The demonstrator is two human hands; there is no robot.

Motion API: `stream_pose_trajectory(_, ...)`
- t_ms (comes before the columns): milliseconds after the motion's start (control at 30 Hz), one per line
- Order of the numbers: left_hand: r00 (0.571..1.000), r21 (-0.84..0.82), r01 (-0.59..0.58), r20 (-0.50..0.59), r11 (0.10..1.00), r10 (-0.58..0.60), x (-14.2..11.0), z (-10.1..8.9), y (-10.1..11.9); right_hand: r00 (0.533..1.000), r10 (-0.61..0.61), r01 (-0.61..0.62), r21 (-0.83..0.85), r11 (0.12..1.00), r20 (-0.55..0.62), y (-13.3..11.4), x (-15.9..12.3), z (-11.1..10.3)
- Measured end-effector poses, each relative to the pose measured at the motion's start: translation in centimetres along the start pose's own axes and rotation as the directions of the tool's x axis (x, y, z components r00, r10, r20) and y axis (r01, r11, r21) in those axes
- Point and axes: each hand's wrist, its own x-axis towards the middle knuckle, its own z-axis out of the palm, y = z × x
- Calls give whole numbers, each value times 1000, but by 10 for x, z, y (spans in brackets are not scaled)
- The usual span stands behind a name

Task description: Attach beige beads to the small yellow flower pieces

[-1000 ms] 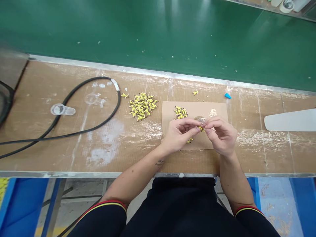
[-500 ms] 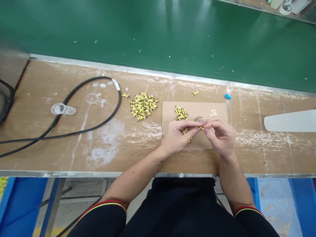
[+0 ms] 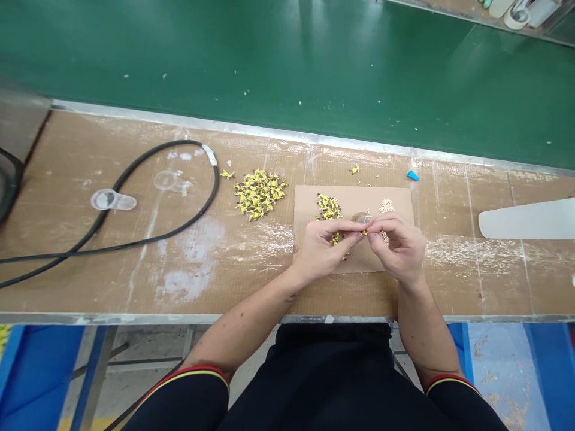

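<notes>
bench [image 3: 251, 269]: cardboard sheet [image 3: 305, 203] centre | parts heap [image 3: 259, 193] left of sheet | cable [image 3: 135, 243] further left

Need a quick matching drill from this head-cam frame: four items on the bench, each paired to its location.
Items:
1. Pale granule heap
2. Blue wedge
3. Black cable
4. Large yellow-and-dark parts heap

Locations:
A. Bench, just left of the cardboard sheet
B. Looped at the bench's left end
C. On the sheet, towards its far right corner
D. On the bench, just beyond the sheet's far right corner

Pairs: 1-C, 2-D, 3-B, 4-A
</notes>
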Motion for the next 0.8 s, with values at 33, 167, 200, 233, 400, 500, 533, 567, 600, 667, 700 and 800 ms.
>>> stream_pose_trajectory(33, 1000, 16, -5, 3, 1000, 5, 0, 0, 0, 1000, 1, -1, -10, 1000, -4, 0, 0, 0)
stream_pose_trajectory(167, 999, 46, -18, -27, 999, 19, -1, 2, 2, 1000, 18, -18, -46, 999, 6, -1, 1, -1)
stream_pose_trajectory(200, 999, 52, -20, -39, 998, 22, -2, 2, 2, 1000, 23, -23, -49, 999, 13, -1, 0, -1)
stream_pose_trajectory(233, 999, 61, -26, -45, 998, 28, -2, 2, 3, 999, 26, -25, -48, 999, 18, -1, 0, -2)
stream_pose_trajectory(400, 996, 105, -84, -29, 991, 88, -2, 1, 2, 999, 32, -32, 1, 999, 31, -1, 1, -2)
stream_pose_trajectory(500, 990, 119, -129, -32, 984, 134, -1, 0, -1, 998, 56, -57, 22, 998, 36, -2, 2, -2)
stream_pose_trajectory(533, 987, 124, -155, -31, 980, 160, -1, -1, -1, 997, 65, -66, 30, 997, 39, -2, 2, -1)
stream_pose_trajectory(567, 981, 127, -184, -30, 975, 190, 0, -1, -2, 996, 75, -77, 41, 996, 42, -2, 2, -1)
stream_pose_trajectory(600, 975, 129, -213, -30, 969, 218, 0, -1, -2, 995, 85, -88, 56, 995, 46, -2, 2, -1)
stream_pose_trajectory(667, 964, 134, -260, -30, 956, 266, 1, -2, 0, 993, 105, -110, 93, 990, 57, -2, 2, -1)
stream_pose_trajectory(700, 958, 140, -278, -29, 950, 285, 1, -2, 1, 992, 113, -119, 108, 987, 61, -2, 1, -1)
stream_pose_trajectory(800, 941, 177, -327, -24, 928, 336, 1, -2, 3, 987, 137, -147, 142, 979, 78, -1, 1, -1)
